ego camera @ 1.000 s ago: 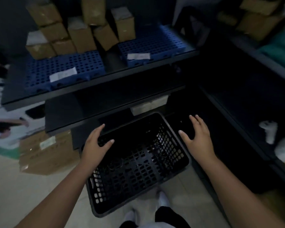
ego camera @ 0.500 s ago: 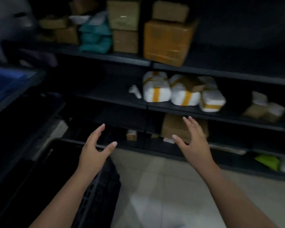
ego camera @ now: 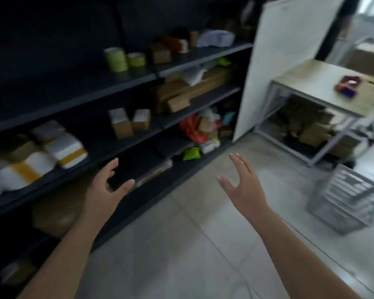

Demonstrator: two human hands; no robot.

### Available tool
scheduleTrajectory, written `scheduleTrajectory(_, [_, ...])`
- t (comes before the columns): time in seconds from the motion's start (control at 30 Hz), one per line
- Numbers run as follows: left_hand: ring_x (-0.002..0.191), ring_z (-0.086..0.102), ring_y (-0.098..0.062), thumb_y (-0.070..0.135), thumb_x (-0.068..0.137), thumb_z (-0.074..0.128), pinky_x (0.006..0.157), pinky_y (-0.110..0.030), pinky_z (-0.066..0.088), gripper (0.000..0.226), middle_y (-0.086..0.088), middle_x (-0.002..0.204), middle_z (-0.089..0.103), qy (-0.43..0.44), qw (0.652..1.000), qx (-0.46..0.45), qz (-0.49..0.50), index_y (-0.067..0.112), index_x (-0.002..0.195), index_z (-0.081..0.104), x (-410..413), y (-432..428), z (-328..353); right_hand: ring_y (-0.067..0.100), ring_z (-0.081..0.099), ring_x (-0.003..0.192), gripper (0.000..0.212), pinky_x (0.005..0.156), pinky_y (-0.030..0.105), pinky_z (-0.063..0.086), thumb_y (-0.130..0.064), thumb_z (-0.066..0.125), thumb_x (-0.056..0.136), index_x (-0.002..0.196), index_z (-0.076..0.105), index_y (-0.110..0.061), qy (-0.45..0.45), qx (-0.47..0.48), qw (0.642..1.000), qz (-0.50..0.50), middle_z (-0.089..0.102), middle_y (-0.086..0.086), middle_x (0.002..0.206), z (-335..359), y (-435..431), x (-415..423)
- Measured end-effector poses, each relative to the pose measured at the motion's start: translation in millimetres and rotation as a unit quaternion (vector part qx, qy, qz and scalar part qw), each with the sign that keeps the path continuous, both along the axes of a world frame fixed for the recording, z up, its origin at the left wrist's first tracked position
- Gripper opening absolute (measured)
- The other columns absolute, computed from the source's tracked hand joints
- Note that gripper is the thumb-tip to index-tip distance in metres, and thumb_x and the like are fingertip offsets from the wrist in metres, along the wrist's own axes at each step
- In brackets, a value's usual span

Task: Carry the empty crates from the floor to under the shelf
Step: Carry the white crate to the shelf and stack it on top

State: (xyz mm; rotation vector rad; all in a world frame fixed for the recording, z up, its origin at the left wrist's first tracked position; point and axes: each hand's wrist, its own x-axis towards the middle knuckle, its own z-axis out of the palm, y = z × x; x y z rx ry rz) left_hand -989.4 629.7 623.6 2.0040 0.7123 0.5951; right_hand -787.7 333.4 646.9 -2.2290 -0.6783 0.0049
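A stack of grey slatted crates (ego camera: 347, 198) stands on the tiled floor at the right, blurred by motion. My left hand (ego camera: 105, 190) is raised in front of the dark shelf unit (ego camera: 121, 87), fingers spread and holding nothing. My right hand (ego camera: 244, 188) hovers over the floor to the left of the grey crates, also spread and empty, well apart from them. The black crate seen earlier is out of view.
The dark shelves along the left hold cardboard boxes (ego camera: 129, 121), white parcels with yellow tape (ego camera: 39, 156) and tape rolls (ego camera: 117, 59). A white board (ego camera: 289, 52) leans at the shelf's end. A metal-framed table (ego camera: 324, 83) with boxes beneath stands at the right rear.
My view has swung right, away from the black crate by the low shelf. Both empty hands stayed raised and spread. The grey crate stack and the table have come into view.
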Motion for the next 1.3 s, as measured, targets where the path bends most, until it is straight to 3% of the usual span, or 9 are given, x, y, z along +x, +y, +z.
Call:
scheduleTrajectory(0.1, [0.125, 0.047, -0.001, 0.062, 0.076, 0.068, 0.097, -0.026, 0.037, 0.076, 0.03, 0.139, 0.047, -0.013, 0.997, -0.011, -0.076, 0.044, 0.146, 0.043, 93.1, -43.8, 0.9, 0.012, 0.029, 0.144, 0.071, 0.108, 0.024, 0.025, -0.051, 0.063, 0.089, 0.15, 0.037, -0.029, 0.017, -0.008, 0.997, -0.076, 0.034, -0.005, 0.157, 0.4, -71.8, 48.1])
scheduleTrajectory(0.2, [0.124, 0.046, 0.007, 0.061, 0.074, 0.071, 0.098, -0.023, 0.037, 0.068, 0.04, 0.134, 0.045, -0.005, 0.987, -0.028, -0.16, 0.057, 0.137, 0.043, 175.4, -85.6, 1.9, 0.013, 0.032, 0.142, 0.07, 0.105, 0.024, 0.026, -0.051, 0.064, 0.089, 0.15, 0.037, -0.03, 0.022, -0.001, 0.988, -0.155, 0.036, -0.004, 0.156, -0.9, -126.7, 86.0])
scheduleTrajectory(0.37, [0.119, 0.046, 0.019, 0.056, 0.073, 0.073, 0.097, -0.022, 0.038, 0.063, 0.037, 0.134, 0.048, 0.004, 0.961, -0.039, -0.272, 0.063, 0.129, 0.045, 303.8, -134.1, -4.6, 0.014, 0.035, 0.141, 0.068, 0.108, 0.027, 0.03, -0.048, 0.066, 0.089, 0.149, 0.041, -0.026, 0.048, 0.018, 0.962, -0.27, 0.04, -0.002, 0.154, -15.7, -191.8, 142.9])
scheduleTrajectory(0.5, [0.126, 0.049, 0.004, 0.051, 0.077, 0.075, 0.099, -0.03, 0.041, 0.06, 0.023, 0.141, 0.053, 0.009, 0.934, -0.052, -0.354, 0.059, 0.131, 0.049, 416.0, -155.4, -19.5, 0.019, 0.039, 0.14, 0.068, 0.113, 0.041, 0.034, -0.042, 0.069, 0.088, 0.148, 0.043, -0.022, 0.065, 0.023, 0.93, -0.362, 0.044, 0.002, 0.151, -26.1, -228.9, 190.3])
scheduleTrajectory(0.63, [0.126, 0.052, -0.005, 0.059, 0.073, 0.08, 0.096, -0.031, 0.041, 0.069, 0.02, 0.139, 0.055, 0.025, 0.903, -0.065, -0.424, 0.053, 0.135, 0.05, 526.3, -192.6, -26.1, 0.02, 0.042, 0.137, 0.063, 0.11, 0.029, 0.031, -0.036, 0.072, 0.088, 0.144, 0.048, -0.017, 0.066, 0.028, 0.891, -0.449, 0.049, 0.005, 0.146, -27.0, -257.7, 236.6])
scheduleTrajectory(0.8, [0.117, 0.053, -0.001, 0.051, 0.075, 0.072, 0.091, -0.024, 0.041, 0.064, 0.017, 0.135, 0.056, 0.033, 0.848, -0.02, -0.529, 0.056, 0.133, 0.045, 658.5, -259.9, -2.9, 0.023, 0.052, 0.124, 0.061, 0.097, 0.035, 0.043, -0.036, 0.07, 0.088, 0.143, 0.048, -0.021, 0.076, 0.079, 0.816, -0.567, 0.053, 0.006, 0.14, -27.3, -289.7, 298.9])
scheduleTrajectory(1.0, [0.124, 0.052, -0.016, 0.055, 0.073, 0.067, 0.099, -0.04, 0.043, 0.076, 0.007, 0.137, 0.056, 0.066, 0.791, 0.02, -0.608, 0.037, 0.143, 0.044, 794.6, -371.6, 16.8, 0.023, 0.052, 0.124, 0.058, 0.099, 0.038, 0.045, -0.034, 0.068, 0.09, 0.142, 0.048, -0.017, 0.08, 0.092, 0.764, -0.634, 0.053, 0.006, 0.138, -46.7, -349.1, 367.2])
scheduleTrajectory(1.17, [0.125, 0.054, -0.019, 0.042, 0.078, 0.071, 0.101, -0.045, 0.046, 0.071, 0.006, 0.135, 0.058, 0.073, 0.777, 0.036, -0.624, 0.031, 0.143, 0.046, 900.4, -460.7, 4.6, 0.013, 0.052, 0.109, 0.057, 0.089, 0.034, 0.046, -0.036, 0.066, 0.091, 0.143, 0.046, -0.021, 0.094, 0.121, 0.73, -0.666, 0.054, 0.004, 0.132, -77.5, -426.7, 441.9])
scheduleTrajectory(1.3, [0.124, 0.055, -0.022, 0.048, 0.074, 0.068, 0.1, -0.05, 0.048, 0.076, 0.004, 0.135, 0.057, 0.103, 0.769, 0.042, -0.629, 0.03, 0.144, 0.045, 971.9, -521.5, 2.5, 0.014, 0.053, 0.108, 0.057, 0.092, 0.034, 0.046, -0.032, 0.067, 0.092, 0.143, 0.046, -0.017, 0.128, 0.141, 0.714, -0.673, 0.055, 0.007, 0.133, -88.9, -474.0, 508.4])
